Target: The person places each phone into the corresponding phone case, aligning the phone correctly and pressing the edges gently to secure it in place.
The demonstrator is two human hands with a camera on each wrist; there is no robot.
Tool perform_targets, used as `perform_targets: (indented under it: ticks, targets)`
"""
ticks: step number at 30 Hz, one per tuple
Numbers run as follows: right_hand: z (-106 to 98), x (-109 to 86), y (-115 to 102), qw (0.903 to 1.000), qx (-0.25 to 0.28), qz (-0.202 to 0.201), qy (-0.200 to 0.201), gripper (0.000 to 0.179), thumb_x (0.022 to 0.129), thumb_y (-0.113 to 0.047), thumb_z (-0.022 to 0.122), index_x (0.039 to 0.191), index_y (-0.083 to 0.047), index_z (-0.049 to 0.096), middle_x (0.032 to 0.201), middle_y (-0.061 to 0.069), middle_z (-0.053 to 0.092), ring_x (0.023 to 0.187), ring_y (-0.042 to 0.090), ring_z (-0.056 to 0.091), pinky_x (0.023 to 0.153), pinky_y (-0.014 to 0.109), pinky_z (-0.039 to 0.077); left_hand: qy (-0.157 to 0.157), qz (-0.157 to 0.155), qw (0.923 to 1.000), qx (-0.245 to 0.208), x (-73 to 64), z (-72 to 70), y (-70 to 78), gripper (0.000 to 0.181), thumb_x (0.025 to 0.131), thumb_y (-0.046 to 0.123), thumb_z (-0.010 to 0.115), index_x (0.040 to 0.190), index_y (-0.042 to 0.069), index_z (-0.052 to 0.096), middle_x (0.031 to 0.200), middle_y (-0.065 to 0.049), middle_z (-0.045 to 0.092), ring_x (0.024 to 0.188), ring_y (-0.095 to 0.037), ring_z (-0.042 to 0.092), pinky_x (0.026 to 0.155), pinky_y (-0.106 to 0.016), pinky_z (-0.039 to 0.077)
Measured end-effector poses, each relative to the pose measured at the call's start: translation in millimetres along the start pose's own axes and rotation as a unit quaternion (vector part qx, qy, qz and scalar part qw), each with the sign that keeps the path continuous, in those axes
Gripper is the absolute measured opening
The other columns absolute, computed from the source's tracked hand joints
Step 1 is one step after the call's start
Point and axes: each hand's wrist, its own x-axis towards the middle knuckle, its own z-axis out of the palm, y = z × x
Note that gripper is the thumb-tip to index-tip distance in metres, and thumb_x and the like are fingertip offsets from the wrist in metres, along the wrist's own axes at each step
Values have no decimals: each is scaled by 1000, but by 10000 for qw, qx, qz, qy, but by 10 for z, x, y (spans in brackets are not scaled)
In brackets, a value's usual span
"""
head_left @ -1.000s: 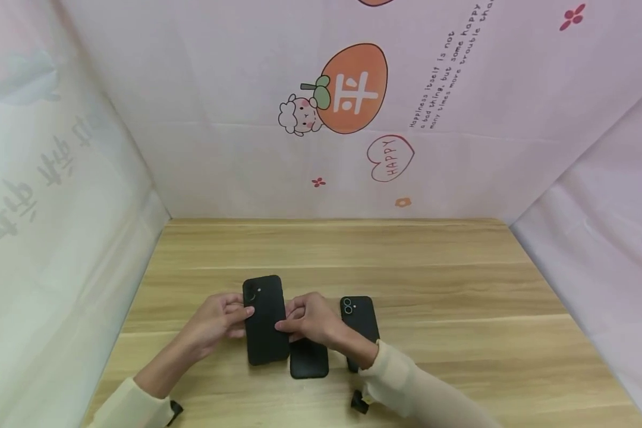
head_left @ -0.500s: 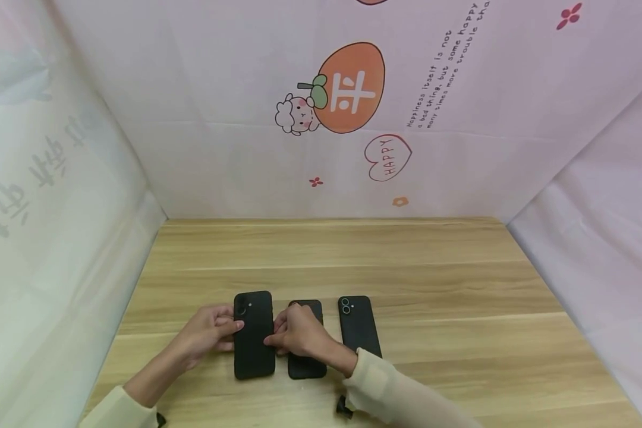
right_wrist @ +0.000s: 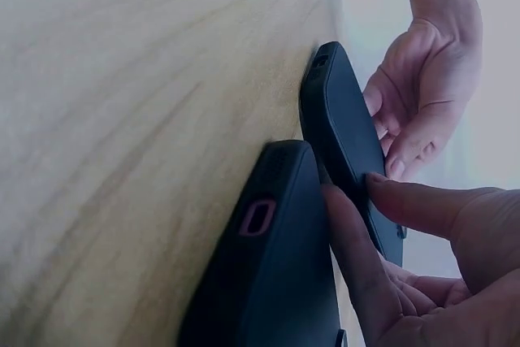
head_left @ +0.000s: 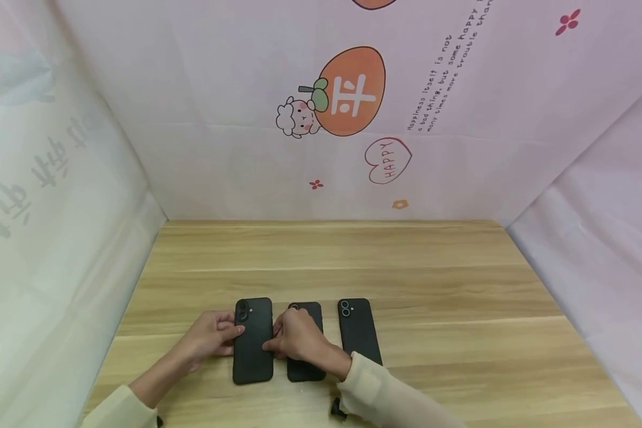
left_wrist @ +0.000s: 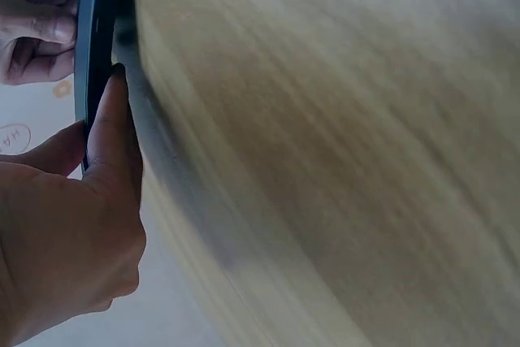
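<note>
A black phone [head_left: 254,356], camera side up, lies at the left of a row of three, low over the wooden table. My left hand [head_left: 210,336] pinches its left edge, thumb on the back near the lenses. The right hand [head_left: 299,334] pinches the opposite edge, thumb on top. In the left wrist view this phone [left_wrist: 96,38] appears edge-on between both hands. Under my right hand lies a middle black phone [head_left: 306,371], partly covered; its port opening [right_wrist: 257,218] has a pinkish rim in the right wrist view.
A third black phone [head_left: 359,333] lies to the right, its lower end beside the right sleeve [head_left: 371,386]. A small black object [head_left: 338,409] shows by that cuff. Printed white cloth [head_left: 235,166] walls in the wooden table [head_left: 433,267] at the back and sides.
Both hands have brought the left phone down and toward the person, slightly left, to the table beside the middle phone. More of the middle and right phones now shows.
</note>
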Motion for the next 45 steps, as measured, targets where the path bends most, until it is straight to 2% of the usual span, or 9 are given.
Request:
perform_targets:
  ticks: [2, 5, 10, 13, 24, 33, 40, 42, 45]
  targets:
    - [0, 2, 1, 10000, -20, -19, 45, 23, 83, -11, 92, 74, -9, 71, 52, -10, 64, 45, -1, 61, 48, 17, 50, 273, -8, 9994, 218, 4, 31, 2, 36, 102, -1, 66, 134, -17, 57, 108, -22, 76, 95, -26, 76, 78, -38, 66]
    - [-3, 0, -7, 9999, -63, -72, 116, 21, 82, -9, 92, 76, -7, 72, 52, -10, 65, 45, -1, 61, 47, 17, 50, 708, 138, 9944, 777, 4, 66, 14, 32, 98, -1, 72, 125, -15, 65, 95, -14, 74, 83, -20, 73, 70, -33, 65]
    - [-5, -8, -28, 9996, -173, 16, 213, 21, 82, -9, 92, 76, -7, 73, 50, -11, 63, 44, -2, 59, 46, 16, 47, 1024, 439, 9817, 1547, -4, 92, 51, 37, 91, -3, 79, 124, -16, 67, 88, -8, 70, 76, -15, 69, 64, -28, 62]
    - [5, -3, -33, 9993, -272, 113, 228, 19, 83, -11, 92, 76, -8, 74, 50, -12, 62, 44, -2, 58, 45, 16, 45, 1079, 442, 9778, 1739, -14, 87, 75, 47, 89, -5, 79, 131, -18, 62, 91, -8, 71, 77, -15, 70, 65, -28, 62]
    - [31, 16, -49, 9981, -551, -65, 286, 16, 81, -11, 93, 82, -4, 79, 51, -11, 65, 45, -5, 58, 49, 15, 48, 1217, 515, 9654, 2249, -43, 78, 100, 47, 88, -3, 81, 129, -18, 64, 95, -10, 75, 82, -18, 74, 66, -27, 61]
    - [36, 18, -59, 9963, -777, -156, 333, 19, 79, -11, 95, 88, -2, 81, 52, -11, 65, 46, -7, 58, 55, 13, 50, 1172, 626, 9629, 2347, -91, 72, 94, 46, 91, 3, 80, 129, -18, 64, 98, -12, 76, 84, -20, 75, 67, -29, 61]
    - [22, 30, -56, 9961, -809, -219, 288, 20, 80, -13, 94, 91, -2, 82, 52, -12, 65, 48, -7, 58, 60, 14, 53, 1100, 569, 9696, 2112, -77, 81, 96, 40, 98, 5, 74, 130, -18, 63, 96, -11, 76, 82, -19, 75, 66, -29, 64]
    - [5, 35, -44, 9960, -822, -248, 238, 21, 83, -15, 93, 94, -1, 82, 54, -12, 66, 50, -8, 59, 62, 14, 54, 1120, 595, 9675, 2189, -73, 84, 97, 40, 99, 7, 73, 130, -17, 64, 96, -10, 76, 80, -18, 74, 64, -29, 63]
    - [-63, 26, -26, 9961, -808, -307, 172, 29, 89, -18, 88, 109, 2, 80, 62, -9, 72, 55, -7, 61, 61, 14, 54, 1138, 793, 9578, 2516, -71, 79, 94, 43, 99, 10, 73, 133, -14, 63, 101, -10, 75, 85, -19, 74, 66, -30, 62]
